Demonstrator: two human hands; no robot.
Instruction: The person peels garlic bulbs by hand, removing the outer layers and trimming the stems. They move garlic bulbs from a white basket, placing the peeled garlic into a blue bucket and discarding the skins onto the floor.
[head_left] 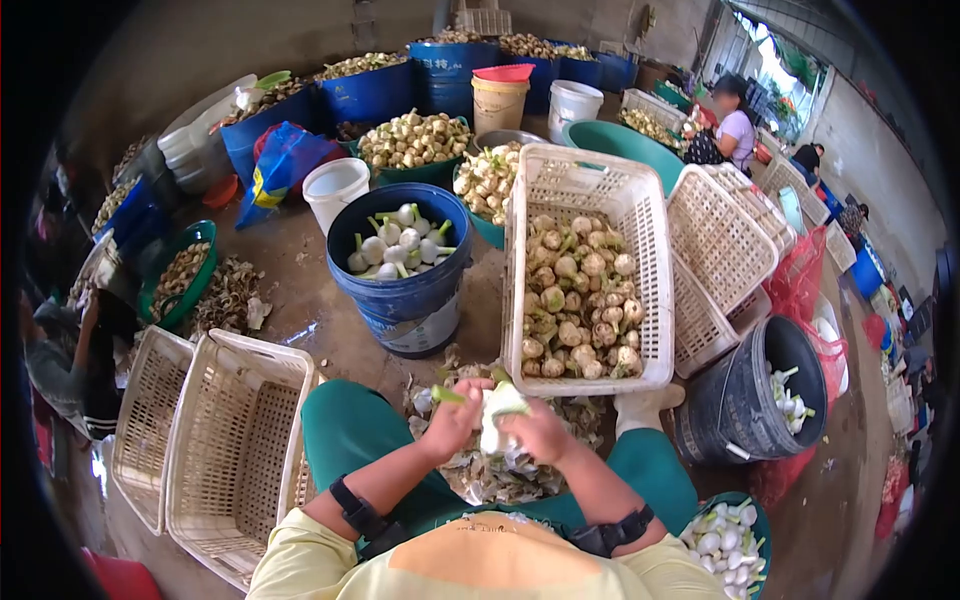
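Between my knees, above a heap of peelings (510, 475), both hands are closed on a pale bulb (493, 425) with green stem parts. My left hand (455, 420) grips it from the left, with a green stalk sticking out beside the fingers. From the right, my right hand (535, 430) holds the same bulb. Just beyond my hands, a white basket (518, 300) holds brownish unpeeled bulbs (580, 300). A blue bucket (405, 310) to its left contains white peeled bulbs (400, 245) with green stems.
Empty white crates (240, 450) stand at the left. At the right are a dark bucket (735, 400) and stacked crates (715, 240). A tub of white bulbs (725, 545) sits at lower right. Blue barrels (370, 95) line the back. Other people (735, 130) sit right and left.
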